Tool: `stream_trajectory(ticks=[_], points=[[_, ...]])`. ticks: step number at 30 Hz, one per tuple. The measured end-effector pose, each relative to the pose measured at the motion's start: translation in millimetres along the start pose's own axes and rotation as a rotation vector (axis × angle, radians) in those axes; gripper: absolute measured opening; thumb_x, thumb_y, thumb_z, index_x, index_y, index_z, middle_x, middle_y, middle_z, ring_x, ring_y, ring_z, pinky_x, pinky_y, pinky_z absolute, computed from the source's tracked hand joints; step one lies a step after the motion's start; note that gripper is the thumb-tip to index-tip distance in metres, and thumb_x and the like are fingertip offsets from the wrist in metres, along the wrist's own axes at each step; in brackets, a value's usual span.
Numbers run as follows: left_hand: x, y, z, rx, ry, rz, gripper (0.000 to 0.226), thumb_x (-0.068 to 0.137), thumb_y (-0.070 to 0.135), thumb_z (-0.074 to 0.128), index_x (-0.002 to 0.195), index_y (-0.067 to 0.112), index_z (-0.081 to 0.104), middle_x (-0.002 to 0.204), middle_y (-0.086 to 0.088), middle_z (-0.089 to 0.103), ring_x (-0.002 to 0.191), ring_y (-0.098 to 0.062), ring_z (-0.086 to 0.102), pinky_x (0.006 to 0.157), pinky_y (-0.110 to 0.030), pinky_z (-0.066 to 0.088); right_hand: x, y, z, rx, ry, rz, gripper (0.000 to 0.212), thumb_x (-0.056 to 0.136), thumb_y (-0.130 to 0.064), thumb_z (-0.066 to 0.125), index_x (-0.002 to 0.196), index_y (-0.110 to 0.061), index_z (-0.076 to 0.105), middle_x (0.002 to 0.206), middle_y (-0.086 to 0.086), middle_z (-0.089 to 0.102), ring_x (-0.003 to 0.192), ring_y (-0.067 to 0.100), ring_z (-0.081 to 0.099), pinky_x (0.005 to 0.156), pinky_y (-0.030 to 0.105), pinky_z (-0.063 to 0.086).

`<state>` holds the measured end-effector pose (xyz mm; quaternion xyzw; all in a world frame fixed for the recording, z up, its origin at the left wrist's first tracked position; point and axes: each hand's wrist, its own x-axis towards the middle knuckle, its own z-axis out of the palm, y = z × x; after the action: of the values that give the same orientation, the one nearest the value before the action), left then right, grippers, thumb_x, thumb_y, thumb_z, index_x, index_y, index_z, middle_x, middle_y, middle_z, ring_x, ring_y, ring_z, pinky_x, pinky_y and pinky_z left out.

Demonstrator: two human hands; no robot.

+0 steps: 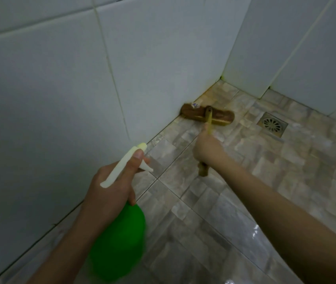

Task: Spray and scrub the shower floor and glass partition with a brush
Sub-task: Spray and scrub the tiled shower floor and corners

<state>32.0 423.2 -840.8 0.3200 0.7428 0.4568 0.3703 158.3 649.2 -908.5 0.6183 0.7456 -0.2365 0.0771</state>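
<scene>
Scrubbing step in progress, head view: right hand [207, 149] grasps the brush [193, 115] handle, head on the shower floor [245, 181] just ahead of that hand, against the tiled wall [60, 99]. Left hand [111, 181] grips the spray bottle [120, 238], nozzle forward. Next move likely needs a stroke toward the drain [272, 125], right of the brush. Spray bottle contents cannot be told

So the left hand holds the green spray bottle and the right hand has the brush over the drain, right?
Not over it: the head view shows the brush against the foot of the wall, apart from the drain. The rest is right.
</scene>
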Motion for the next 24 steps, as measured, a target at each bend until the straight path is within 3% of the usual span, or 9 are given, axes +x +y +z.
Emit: stream_trajectory(ticks=[2,6,8,11,13,16,19,22,24], points=[[-3,1,4,0.001,0.015,0.01,0.053,0.071,0.085,0.04,0.084,0.05,0.077,0.071,-0.021,0.072,0.041,-0.016,0.056,0.054,-0.019,0.049,15,17,0,0.069,0.027,0.028,0.082,0.094,-0.003,0.047,0.152,-0.009,-0.01,0.099,0.014,0.062,0.075,0.025,0.059,0.066,0.037,0.049],[-6,-1,13,-0.023,0.001,0.026,0.043,0.079,0.08,0.043,0.087,0.052,0.075,0.09,-0.02,0.077,0.042,-0.018,0.057,0.057,-0.031,0.053,54,48,-59,0.091,0.105,0.064,0.08,0.093,-0.002,0.045,0.152,-0.011,-0.006,0.093,0.019,0.058,0.08,0.032,0.063,0.065,0.043,0.054],[-6,1,18,-0.024,-0.004,0.022,0.047,0.077,0.083,0.042,0.086,0.051,0.075,0.083,-0.019,0.076,0.042,-0.017,0.057,0.052,-0.025,0.05,32,55,-70,0.0,0.084,0.096,0.08,0.093,-0.004,0.046,0.153,-0.009,-0.008,0.088,0.016,0.062,0.074,0.028,0.064,0.06,0.039,0.054],[-7,7,25,-0.018,-0.002,0.007,0.042,0.083,0.083,0.047,0.082,0.052,0.074,0.064,-0.019,0.07,0.041,-0.012,0.056,0.049,-0.019,0.045,-22,76,-51,-0.07,-0.003,0.122,0.088,0.092,-0.003,0.044,0.15,-0.019,-0.021,0.069,0.01,0.06,0.055,0.02,0.06,0.045,0.03,0.047],[-8,9,31,-0.024,-0.007,0.011,0.04,0.084,0.08,0.047,0.083,0.052,0.075,0.07,-0.019,0.073,0.042,-0.014,0.056,0.051,-0.024,0.046,-38,92,-39,-0.01,-0.049,0.148,0.092,0.092,-0.001,0.043,0.149,-0.027,-0.024,0.07,0.012,0.061,0.054,0.022,0.064,0.044,0.031,0.05],[-9,15,43,-0.022,-0.017,0.032,0.053,0.077,0.086,0.043,0.088,0.047,0.078,0.083,-0.016,0.077,0.044,-0.019,0.058,0.056,-0.03,0.049,8,122,-60,0.025,0.061,0.13,0.095,0.09,0.0,0.044,0.148,-0.03,-0.024,0.077,0.017,0.063,0.058,0.028,0.065,0.05,0.039,0.057],[-12,25,54,-0.025,-0.021,0.037,0.06,0.07,0.086,0.041,0.087,0.043,0.079,0.073,-0.018,0.075,0.046,-0.019,0.058,0.062,-0.031,0.049,31,150,-93,0.004,0.04,0.154,0.09,0.092,-0.001,0.041,0.149,-0.029,-0.024,0.081,0.021,0.061,0.058,0.029,0.059,0.052,0.039,0.053],[-14,35,64,-0.03,-0.004,0.038,0.058,0.066,0.088,0.038,0.087,0.05,0.077,0.069,-0.017,0.073,0.045,-0.021,0.057,0.062,-0.029,0.048,-26,169,-86,-0.008,0.041,0.109,0.088,0.093,-0.002,0.041,0.149,-0.039,-0.016,0.085,0.015,0.054,0.055,0.027,0.06,0.039,0.032,0.047],[-17,41,72,-0.032,0.008,0.038,0.058,0.069,0.09,0.041,0.086,0.048,0.077,0.071,-0.017,0.074,0.045,-0.023,0.059,0.06,-0.026,0.049,-74,176,-71,0.006,-0.042,0.121,0.09,0.093,-0.001,0.042,0.148,-0.043,-0.015,0.084,0.013,0.053,0.055,0.025,0.064,0.04,0.031,0.051]])
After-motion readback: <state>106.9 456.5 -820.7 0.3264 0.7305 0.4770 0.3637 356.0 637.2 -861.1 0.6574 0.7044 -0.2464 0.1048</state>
